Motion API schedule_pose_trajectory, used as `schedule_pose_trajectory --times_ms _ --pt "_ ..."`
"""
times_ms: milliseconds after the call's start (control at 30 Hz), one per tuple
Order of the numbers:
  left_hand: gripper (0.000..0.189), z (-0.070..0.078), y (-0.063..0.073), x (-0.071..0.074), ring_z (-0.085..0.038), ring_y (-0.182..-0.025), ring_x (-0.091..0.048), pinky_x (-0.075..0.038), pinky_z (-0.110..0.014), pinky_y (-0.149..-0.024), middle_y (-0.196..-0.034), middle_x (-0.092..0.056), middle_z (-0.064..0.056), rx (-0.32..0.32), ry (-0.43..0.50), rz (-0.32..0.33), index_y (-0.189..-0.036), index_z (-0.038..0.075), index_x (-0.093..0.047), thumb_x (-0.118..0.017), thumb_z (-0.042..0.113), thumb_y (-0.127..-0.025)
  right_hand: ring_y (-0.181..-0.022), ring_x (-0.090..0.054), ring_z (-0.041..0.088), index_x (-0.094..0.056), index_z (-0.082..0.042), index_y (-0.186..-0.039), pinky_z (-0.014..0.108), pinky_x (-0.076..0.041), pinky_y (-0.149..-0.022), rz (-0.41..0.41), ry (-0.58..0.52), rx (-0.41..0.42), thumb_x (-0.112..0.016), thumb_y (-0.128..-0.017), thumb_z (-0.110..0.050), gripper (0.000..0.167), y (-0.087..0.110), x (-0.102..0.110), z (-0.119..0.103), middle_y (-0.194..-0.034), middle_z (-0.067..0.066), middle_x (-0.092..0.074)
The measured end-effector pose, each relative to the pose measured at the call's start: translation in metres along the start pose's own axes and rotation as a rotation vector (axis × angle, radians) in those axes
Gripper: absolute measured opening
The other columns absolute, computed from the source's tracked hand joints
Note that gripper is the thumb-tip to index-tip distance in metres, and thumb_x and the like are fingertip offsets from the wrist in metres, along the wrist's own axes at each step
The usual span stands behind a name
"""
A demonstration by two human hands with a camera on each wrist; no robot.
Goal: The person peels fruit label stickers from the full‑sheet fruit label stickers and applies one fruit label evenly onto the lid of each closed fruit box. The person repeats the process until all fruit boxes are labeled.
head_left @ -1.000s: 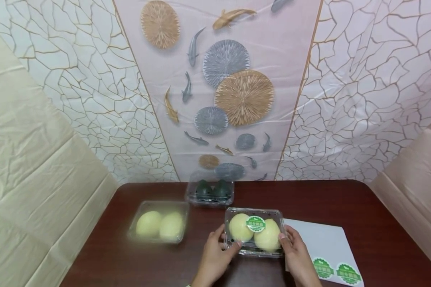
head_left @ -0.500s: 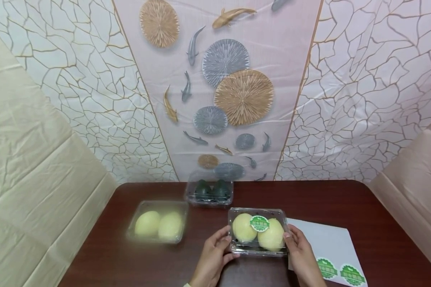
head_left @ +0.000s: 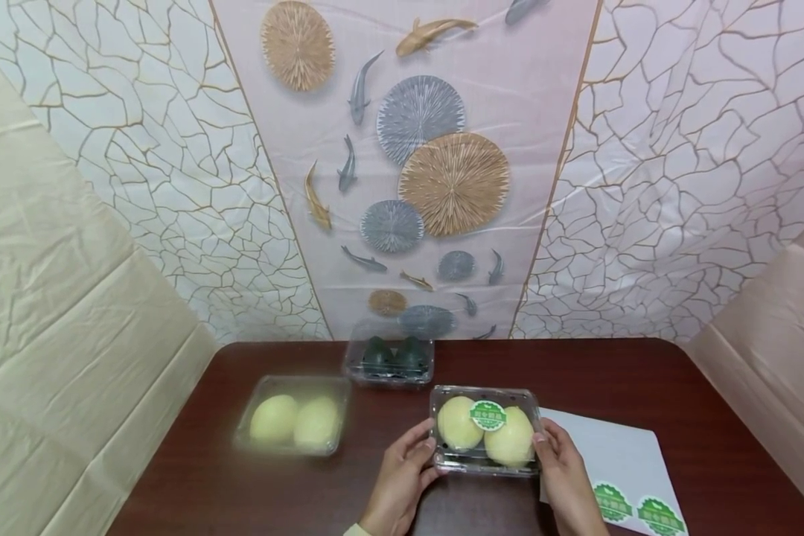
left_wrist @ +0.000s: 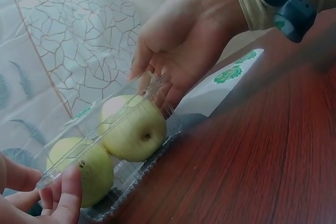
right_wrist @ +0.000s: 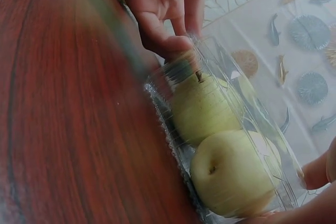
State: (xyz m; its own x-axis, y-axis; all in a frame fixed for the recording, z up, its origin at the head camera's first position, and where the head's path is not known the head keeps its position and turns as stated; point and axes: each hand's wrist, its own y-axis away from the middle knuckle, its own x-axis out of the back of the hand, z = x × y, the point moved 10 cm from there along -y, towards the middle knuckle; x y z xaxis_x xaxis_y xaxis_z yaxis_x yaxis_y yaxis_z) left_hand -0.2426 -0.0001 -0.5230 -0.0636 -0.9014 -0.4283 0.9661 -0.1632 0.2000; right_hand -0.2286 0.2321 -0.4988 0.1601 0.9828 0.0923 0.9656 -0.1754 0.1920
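Two pale yellow-green pears sit in a clear plastic clamshell box (head_left: 485,461), whose lid bears a round green sticker (head_left: 487,415). The left hand (head_left: 400,473) holds the box's left end, its thumb at the near corner. On the opposite end, the right hand (head_left: 566,473) grips with its thumb on the near side and fingers behind. In the left wrist view the pears (left_wrist: 134,129) show through the clear wall, and the lid looks closed. From the right wrist view, the left hand's fingertips touch the end wall beside a pear (right_wrist: 205,108). Some fingers are hidden behind the box.
A white sheet (head_left: 599,439) with two green stickers (head_left: 656,515) lies right of the box, partly under the right hand. Another clear box (head_left: 338,439) with two pears stands on the left. A box of two dark green fruits (head_left: 412,361) is at the table's back edge.
Both hands and the pear box have shifted slightly right. The left thumb has left the box's front face for its left corner. The sticker sheet has moved a little right too.
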Motion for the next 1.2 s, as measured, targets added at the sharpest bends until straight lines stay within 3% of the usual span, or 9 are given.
schedule_pose_trajectory --times_ms 333,600,833,1200 --pt "0.048 -0.003 -0.005 -0.002 -0.012 -0.090 -0.060 -0.057 -0.026 -0.079 -0.110 -0.059 -0.005 0.018 0.034 0.002 -0.152 -0.005 -0.049 -0.058 0.006 -0.106 -0.156 -0.018 0.050 -0.008 0.016 -0.161 0.062 -0.021 -0.126 0.011 0.024 -0.003 -0.033 -0.116 -0.018 0.061 -0.005 0.003 -0.001 -0.163 0.044 -0.019" --pt "0.047 -0.004 -0.009 -0.003 -0.012 -0.087 -0.057 -0.057 -0.027 -0.078 -0.104 -0.056 -0.003 0.030 0.058 0.022 -0.150 -0.005 -0.051 -0.059 0.006 -0.106 -0.155 -0.018 0.053 -0.007 0.015 -0.161 0.063 -0.023 -0.125 0.015 0.106 0.008 -0.033 -0.116 -0.019 0.062 -0.011 0.005 -0.004 -0.163 0.043 -0.018" --pt "0.045 -0.005 -0.012 -0.003 -0.011 -0.086 -0.056 -0.054 -0.025 -0.075 -0.105 -0.057 -0.003 0.026 0.066 0.042 -0.150 -0.005 -0.052 -0.058 0.008 -0.107 -0.155 -0.021 0.053 -0.007 0.007 -0.165 0.060 -0.028 -0.124 0.004 0.190 0.057 -0.044 -0.114 -0.019 0.068 -0.020 0.005 -0.014 -0.167 0.037 -0.016" --pt "0.043 -0.009 -0.018 -0.005 -0.010 -0.083 -0.058 -0.057 -0.026 -0.075 -0.099 -0.058 -0.002 0.026 0.100 0.059 -0.147 -0.006 -0.054 -0.059 0.007 -0.107 -0.151 -0.026 0.055 -0.007 0.005 -0.166 0.064 -0.032 -0.120 -0.042 0.265 0.069 -0.040 -0.115 -0.021 0.066 -0.027 0.004 -0.013 -0.167 0.039 -0.013"
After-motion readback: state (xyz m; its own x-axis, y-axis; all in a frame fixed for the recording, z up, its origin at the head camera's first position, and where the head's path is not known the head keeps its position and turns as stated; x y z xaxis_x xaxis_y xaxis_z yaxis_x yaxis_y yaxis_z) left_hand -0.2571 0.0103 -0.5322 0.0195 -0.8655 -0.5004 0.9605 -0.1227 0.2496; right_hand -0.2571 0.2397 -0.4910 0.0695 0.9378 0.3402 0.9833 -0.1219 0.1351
